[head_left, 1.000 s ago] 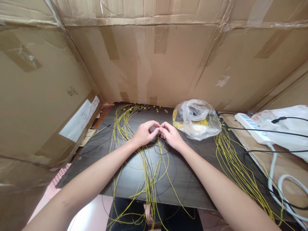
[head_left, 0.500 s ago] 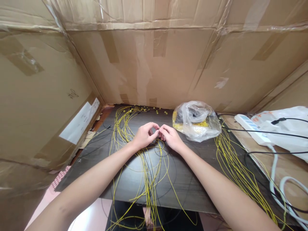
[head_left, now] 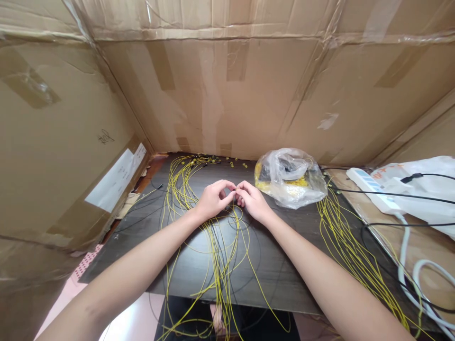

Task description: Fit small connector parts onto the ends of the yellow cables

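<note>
My left hand (head_left: 217, 196) and my right hand (head_left: 249, 196) meet above the middle of the dark table (head_left: 273, 284). Thumb and fingers of each are pinched together, fingertip against fingertip. Between them shows a speck of something dark, apparently the end of a thin yellow wire; the fingers cover most of it. Below my hands, a loose bunch of yellow wires (head_left: 218, 255) runs down over the table's front edge. Another bundle of yellow wires (head_left: 183, 177), with small black ends, curls on the table beyond my left hand.
Several small yellow pieces (head_left: 232, 165) lie along the back edge. A clear plastic bag (head_left: 289, 180) with yellow and dark contents stands right of my hands. Further right are more yellow wires (head_left: 350, 246), a white power strip (head_left: 373, 192) and black cables. Cardboard walls (head_left: 213, 104) enclose the table.
My hands stay in nearly the same place, fingertips still together; the right fingers have shifted very slightly. The view has tilted a little. Wires and bag lie as before.
</note>
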A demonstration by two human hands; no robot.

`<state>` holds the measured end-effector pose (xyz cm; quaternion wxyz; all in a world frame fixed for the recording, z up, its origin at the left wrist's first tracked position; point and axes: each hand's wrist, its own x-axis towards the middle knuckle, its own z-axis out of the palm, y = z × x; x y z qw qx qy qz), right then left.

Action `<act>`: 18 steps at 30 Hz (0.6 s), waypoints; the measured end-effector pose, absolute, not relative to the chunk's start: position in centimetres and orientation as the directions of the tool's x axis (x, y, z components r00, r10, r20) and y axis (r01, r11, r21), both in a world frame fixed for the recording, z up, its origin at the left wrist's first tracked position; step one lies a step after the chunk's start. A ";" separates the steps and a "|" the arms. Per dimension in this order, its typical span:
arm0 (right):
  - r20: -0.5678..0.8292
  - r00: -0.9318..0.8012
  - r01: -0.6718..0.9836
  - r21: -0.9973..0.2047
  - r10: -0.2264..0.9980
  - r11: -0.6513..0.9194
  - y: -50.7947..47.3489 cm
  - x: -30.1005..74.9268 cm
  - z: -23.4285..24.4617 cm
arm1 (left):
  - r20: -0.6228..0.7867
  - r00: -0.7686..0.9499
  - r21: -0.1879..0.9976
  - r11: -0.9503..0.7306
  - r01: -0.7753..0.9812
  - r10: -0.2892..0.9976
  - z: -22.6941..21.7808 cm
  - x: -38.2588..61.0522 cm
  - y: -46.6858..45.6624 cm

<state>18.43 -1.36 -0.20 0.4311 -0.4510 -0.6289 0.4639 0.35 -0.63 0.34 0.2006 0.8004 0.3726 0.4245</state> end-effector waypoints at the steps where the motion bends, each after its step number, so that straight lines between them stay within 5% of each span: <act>1: 0.121 -0.225 0.164 -0.974 0.967 0.160 -1.3 18.4 -0.2 | 0.531 0.362 0.637 -0.642 0.426 0.767 0.4 0.3 -0.6; 18: 0.134 -0.225 0.157 -0.972 0.965 0.172 -1.3 18.4 -0.5 | 0.516 0.350 0.648 -0.623 0.438 0.782 0.5 0.4 -0.7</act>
